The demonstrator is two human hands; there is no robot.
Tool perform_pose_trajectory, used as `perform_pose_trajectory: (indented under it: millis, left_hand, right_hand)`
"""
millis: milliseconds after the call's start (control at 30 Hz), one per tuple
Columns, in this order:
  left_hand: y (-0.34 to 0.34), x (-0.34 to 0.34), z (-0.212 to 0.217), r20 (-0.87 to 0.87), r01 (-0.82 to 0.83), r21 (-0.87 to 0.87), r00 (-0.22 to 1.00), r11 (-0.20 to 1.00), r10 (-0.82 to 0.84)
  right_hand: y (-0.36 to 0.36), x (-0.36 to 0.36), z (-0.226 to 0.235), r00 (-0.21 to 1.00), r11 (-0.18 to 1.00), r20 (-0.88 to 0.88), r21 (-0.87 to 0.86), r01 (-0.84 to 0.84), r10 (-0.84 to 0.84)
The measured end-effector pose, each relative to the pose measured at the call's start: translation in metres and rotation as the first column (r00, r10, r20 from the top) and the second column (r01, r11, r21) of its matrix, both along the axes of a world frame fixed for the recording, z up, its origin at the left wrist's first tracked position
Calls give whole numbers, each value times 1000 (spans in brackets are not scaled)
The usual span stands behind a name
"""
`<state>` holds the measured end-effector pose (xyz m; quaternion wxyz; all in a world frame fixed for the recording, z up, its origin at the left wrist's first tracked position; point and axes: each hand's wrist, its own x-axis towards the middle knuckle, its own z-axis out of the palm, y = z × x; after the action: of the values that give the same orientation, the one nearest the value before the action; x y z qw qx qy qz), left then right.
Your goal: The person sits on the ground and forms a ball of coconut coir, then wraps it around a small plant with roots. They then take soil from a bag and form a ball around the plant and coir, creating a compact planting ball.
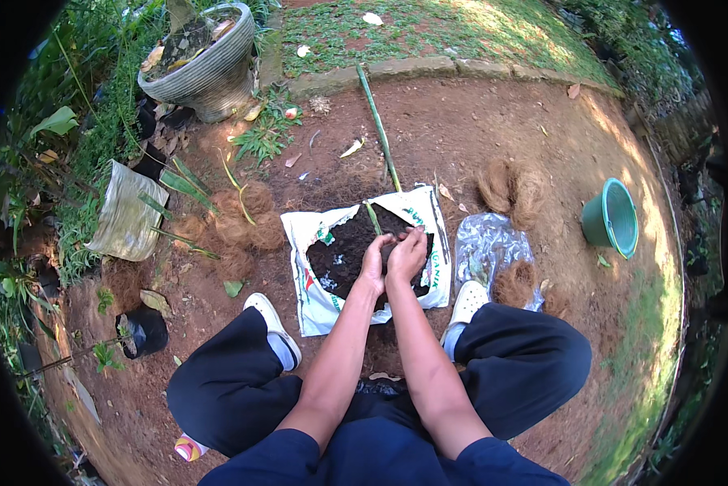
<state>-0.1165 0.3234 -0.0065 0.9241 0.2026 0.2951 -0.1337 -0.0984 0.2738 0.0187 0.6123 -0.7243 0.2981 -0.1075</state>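
Note:
I squat over an opened white sack [325, 301] filled with dark soil [343, 251] on bare earth. My left hand [373, 261] and my right hand [407, 253] are held together just above the soil, fingertips meeting, pinching something small and dark that I cannot make out. A long green stick [377, 124] lies from the far edge down into the sack. My white shoes [273, 322] stand on either side of the sack.
Coconut fibre clumps [236, 227] lie left, more fibre [513, 185] right by a clear plastic sheet [489, 243]. A green bucket [612, 217] lies tipped far right. A grey ribbed pot [203, 66] stands upper left, a black grow bag [142, 332] lower left.

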Motion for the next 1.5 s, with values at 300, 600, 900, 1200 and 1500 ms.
perform_pose_trajectory:
  millis: [300, 600, 900, 1200, 1500]
  left_hand:
    - [13, 5, 11, -28, -56, -97, 998, 994, 53]
    - [-1, -2, 13, 2, -112, -76, 994, 991, 113]
    - [9, 4, 5, 90, 2, -135, 996, 991, 10]
    - [13, 5, 3, -14, -89, -250, 996, 964, 89]
    - [1, 4, 8, 45, -64, 11, 997, 998, 64]
  right_hand:
    - [-15, 9, 10, 979, 956, 17, 212, -202, 203]
    - [1, -6, 21, 981, 910, 133, -407, -78, 144]
    - [-32, 29, -9, 963, 652, -268, 732, 199, 6]
    - [-17, 9, 6, 984, 940, 6, 294, -171, 177]
    - [1, -3, 13, 988, 953, 151, -302, 6, 42]
